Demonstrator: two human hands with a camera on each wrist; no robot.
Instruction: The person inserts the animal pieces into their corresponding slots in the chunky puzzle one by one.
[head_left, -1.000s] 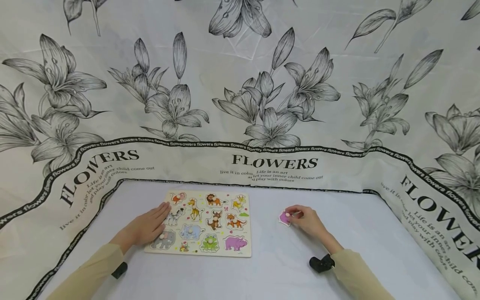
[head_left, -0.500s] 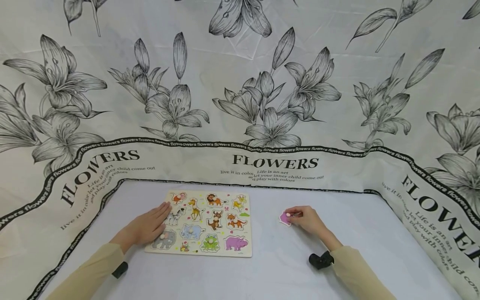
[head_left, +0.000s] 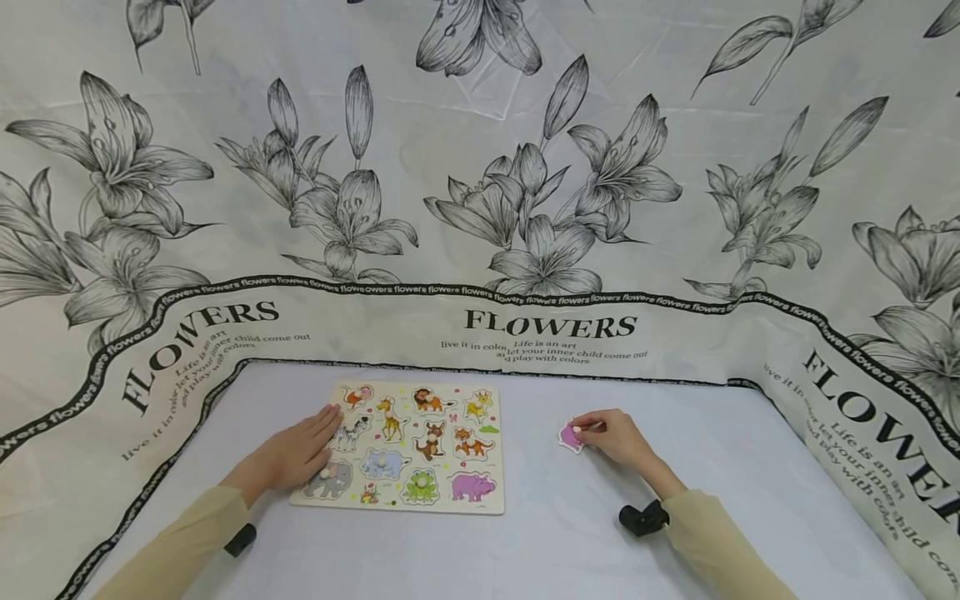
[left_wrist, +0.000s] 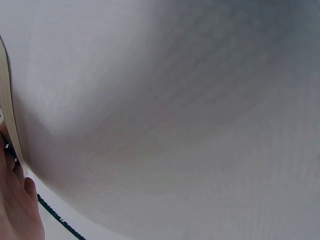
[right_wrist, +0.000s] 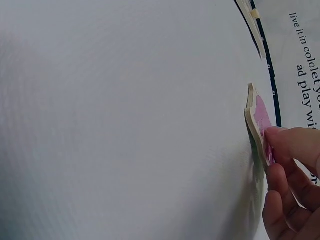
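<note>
My left hand rests with extended fingers on the left edge of a wooden animal puzzle board. In the left wrist view only part of that hand shows, against the board's edge. To the right of the board, my right hand pinches a purple puzzle piece between thumb and fingers. The right wrist view shows the piece tilted close over the cloth, its pale wooden edge towards the camera; the fingers hide part of it. Knobs stand on the grey elephant, blue rhino-like animal and green frog.
White cloth covers the table. Behind it hangs a flower-print curtain with black trim and lettering, curving round both sides. A black wrist device sits under the right forearm, another under the left.
</note>
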